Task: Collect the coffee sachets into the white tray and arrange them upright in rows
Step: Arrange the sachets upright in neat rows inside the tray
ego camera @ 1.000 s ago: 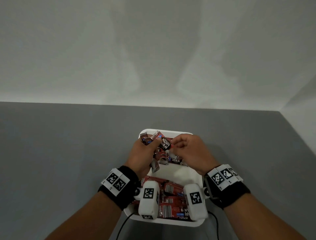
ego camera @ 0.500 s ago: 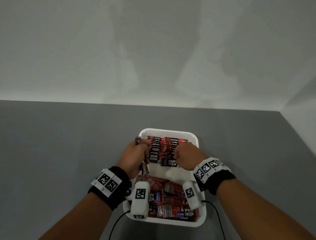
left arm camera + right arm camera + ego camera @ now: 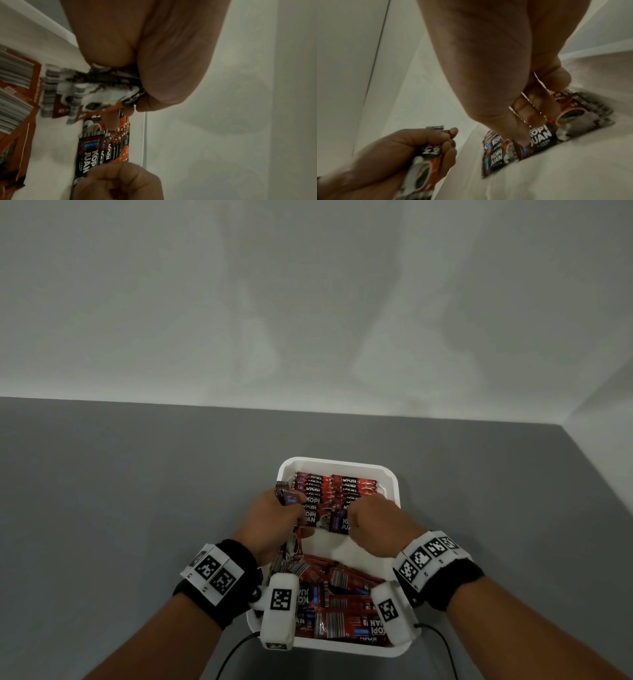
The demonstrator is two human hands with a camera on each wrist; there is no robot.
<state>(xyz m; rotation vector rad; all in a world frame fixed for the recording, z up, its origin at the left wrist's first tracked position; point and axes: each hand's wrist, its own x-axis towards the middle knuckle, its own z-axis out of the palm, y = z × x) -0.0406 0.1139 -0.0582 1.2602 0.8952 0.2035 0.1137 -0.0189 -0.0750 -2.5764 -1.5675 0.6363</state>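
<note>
A white tray (image 3: 339, 462) sits on the grey table, holding red and black coffee sachets. Two short rows of sachets (image 3: 337, 489) stand upright at its far end. My left hand (image 3: 279, 517) grips a small bundle of sachets (image 3: 287, 497) at the left row's near end; in the left wrist view the bundle (image 3: 102, 86) is pinched under the thumb. My right hand (image 3: 364, 517) is curled over the right row's near end, its fingers (image 3: 529, 108) slipped between sachets (image 3: 541, 134) and pinching them. Loose sachets (image 3: 342, 597) lie flat in the tray's near half.
The grey table (image 3: 137, 508) ends at a pale wall behind and on the right. A bare strip of tray floor (image 3: 342, 546) separates the standing rows from the loose pile. Black cables (image 3: 236, 652) trail off the tray's near edge.
A second ago both hands held a loose cluster of sachets over the tray's far end. Those sachets now stand in two rows, and both hands have dropped to the rows' near ends.
</note>
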